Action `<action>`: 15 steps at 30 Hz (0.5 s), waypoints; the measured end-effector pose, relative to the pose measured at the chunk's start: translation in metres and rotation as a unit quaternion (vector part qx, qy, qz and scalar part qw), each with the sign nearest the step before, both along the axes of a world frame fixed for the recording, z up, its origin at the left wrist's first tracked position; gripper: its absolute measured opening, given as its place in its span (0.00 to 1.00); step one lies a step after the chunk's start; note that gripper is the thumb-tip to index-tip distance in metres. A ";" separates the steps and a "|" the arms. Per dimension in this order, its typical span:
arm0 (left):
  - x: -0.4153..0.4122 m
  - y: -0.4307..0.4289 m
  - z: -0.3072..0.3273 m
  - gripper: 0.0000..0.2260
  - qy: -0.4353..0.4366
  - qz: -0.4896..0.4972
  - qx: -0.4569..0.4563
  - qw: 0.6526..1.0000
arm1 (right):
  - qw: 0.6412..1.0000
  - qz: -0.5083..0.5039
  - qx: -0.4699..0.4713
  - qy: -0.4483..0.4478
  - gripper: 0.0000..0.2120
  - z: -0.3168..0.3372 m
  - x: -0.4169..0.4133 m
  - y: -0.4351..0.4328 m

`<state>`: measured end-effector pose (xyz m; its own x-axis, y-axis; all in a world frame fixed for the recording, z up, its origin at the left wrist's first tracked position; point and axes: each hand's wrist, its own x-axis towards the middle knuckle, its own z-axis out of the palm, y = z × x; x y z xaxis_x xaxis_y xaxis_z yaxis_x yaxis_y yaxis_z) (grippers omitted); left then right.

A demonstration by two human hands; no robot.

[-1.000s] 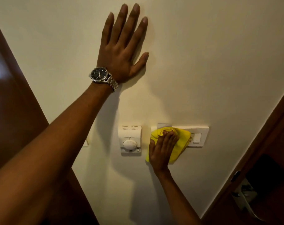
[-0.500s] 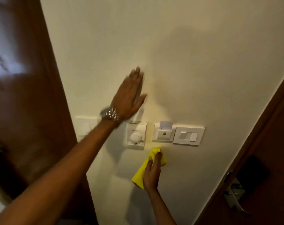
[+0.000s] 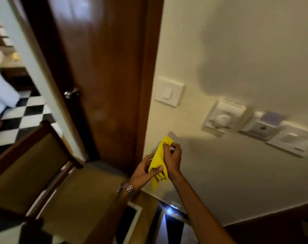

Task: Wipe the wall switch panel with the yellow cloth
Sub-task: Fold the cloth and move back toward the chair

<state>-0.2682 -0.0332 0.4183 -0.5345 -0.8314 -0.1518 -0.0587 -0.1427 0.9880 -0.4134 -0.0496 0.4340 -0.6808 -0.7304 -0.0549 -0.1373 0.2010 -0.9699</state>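
Note:
The yellow cloth (image 3: 159,162) hangs crumpled between both hands, well below and left of the wall fittings. My right hand (image 3: 172,158) pinches its upper part; my left hand (image 3: 145,173), with a metal wristwatch, grips its lower part with thumb across it. The wall switch panel (image 3: 290,140) is a white plate at the far right, blurred. Beside it sit a key-card slot (image 3: 261,128) and a white dial thermostat (image 3: 222,118). Neither hand touches the wall.
A single white switch (image 3: 168,91) is mounted near the dark wooden door frame (image 3: 149,85). The brown door (image 3: 96,67) with a metal knob (image 3: 71,93) stands at left, checkered floor behind. A wooden chair (image 3: 35,166) stands below the door.
My left hand left the wall and came down to grasp the cloth. My right hand carried the cloth down off the panel. The view swung left and down, showing door and chair.

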 end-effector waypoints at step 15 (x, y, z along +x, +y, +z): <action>0.251 0.009 -0.257 0.18 -0.033 0.329 0.351 0.876 | 0.839 0.475 0.266 0.021 0.12 -0.239 0.162 -0.087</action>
<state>-0.0176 -0.0247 0.1618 0.0551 -0.6460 -0.7614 0.2118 -0.7376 0.6412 -0.2516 -0.1362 0.1946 0.1857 -0.8244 -0.5348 -0.5124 0.3831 -0.7685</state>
